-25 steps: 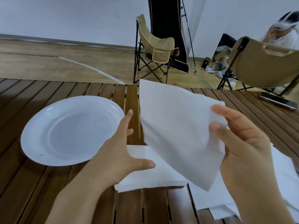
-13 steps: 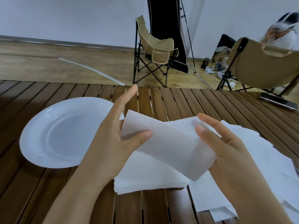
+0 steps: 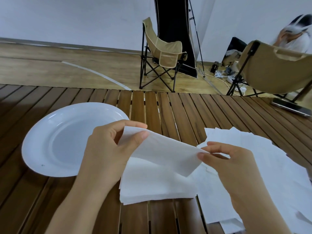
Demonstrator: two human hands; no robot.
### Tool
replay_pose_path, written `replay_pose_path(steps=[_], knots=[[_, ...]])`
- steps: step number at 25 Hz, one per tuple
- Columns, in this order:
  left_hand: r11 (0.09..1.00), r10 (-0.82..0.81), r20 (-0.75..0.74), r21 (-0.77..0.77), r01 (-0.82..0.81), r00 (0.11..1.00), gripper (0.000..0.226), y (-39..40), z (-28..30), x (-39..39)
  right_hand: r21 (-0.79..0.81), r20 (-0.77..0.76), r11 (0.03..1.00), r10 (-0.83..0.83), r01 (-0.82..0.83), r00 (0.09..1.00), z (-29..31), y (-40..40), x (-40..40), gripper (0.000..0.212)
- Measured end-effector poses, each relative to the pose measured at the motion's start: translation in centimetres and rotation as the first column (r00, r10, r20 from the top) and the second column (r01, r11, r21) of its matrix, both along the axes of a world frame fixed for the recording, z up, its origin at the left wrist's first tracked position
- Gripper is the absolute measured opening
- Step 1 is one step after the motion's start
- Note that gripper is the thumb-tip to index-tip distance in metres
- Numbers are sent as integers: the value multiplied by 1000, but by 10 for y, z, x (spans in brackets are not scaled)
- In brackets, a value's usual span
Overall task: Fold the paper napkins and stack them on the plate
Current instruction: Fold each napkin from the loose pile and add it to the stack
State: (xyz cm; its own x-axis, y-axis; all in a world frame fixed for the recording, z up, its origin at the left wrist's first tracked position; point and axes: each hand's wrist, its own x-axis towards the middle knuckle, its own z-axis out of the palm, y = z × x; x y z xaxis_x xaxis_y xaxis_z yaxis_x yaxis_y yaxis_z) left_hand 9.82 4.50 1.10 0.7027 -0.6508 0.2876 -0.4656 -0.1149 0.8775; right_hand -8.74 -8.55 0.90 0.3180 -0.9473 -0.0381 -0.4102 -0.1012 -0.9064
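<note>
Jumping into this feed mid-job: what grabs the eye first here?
The napkin stretched in mid-air at centre, pinched at its ends by the left hand and the right hand. Under it on the slatted table lies a neat stack, with loose sheets spread to the right. The white plate at left holds nothing yet.

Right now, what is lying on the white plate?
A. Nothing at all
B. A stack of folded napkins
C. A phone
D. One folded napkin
A: the plate is bare, while the left hand and the right hand each pinch an end of the napkin above the pile of napkins on the table.
</note>
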Motion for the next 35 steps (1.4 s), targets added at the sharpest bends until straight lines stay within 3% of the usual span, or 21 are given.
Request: replay_pose_path(steps=[7,13,17,24,27,35], knots=[[989,102,95,101,-111,990,15,-1,-7,3,-35,75,999,-35,38,997,2,-1,5,8],[953,181,83,232,-196,980,21,-7,-13,3,141,149,982,-149,128,978,-2,1,14,14],[922,271,-72,307,-237,960,20,-14,-19,1,188,52,982,6,-15,999,-9,0,14,10],[860,135,-177,510,-27,975,34,-13,-36,3,9,-342,999,48,-48,938,-27,-7,20,30],[822,132,-141,569,-29,981,38,-12,-42,3,25,-430,990,134,-137,893,-35,-5,24,29],[782,146,-22,615,-102,989,35,-10,-43,5,50,-457,984,172,-168,873,-34,-4,26,31]])
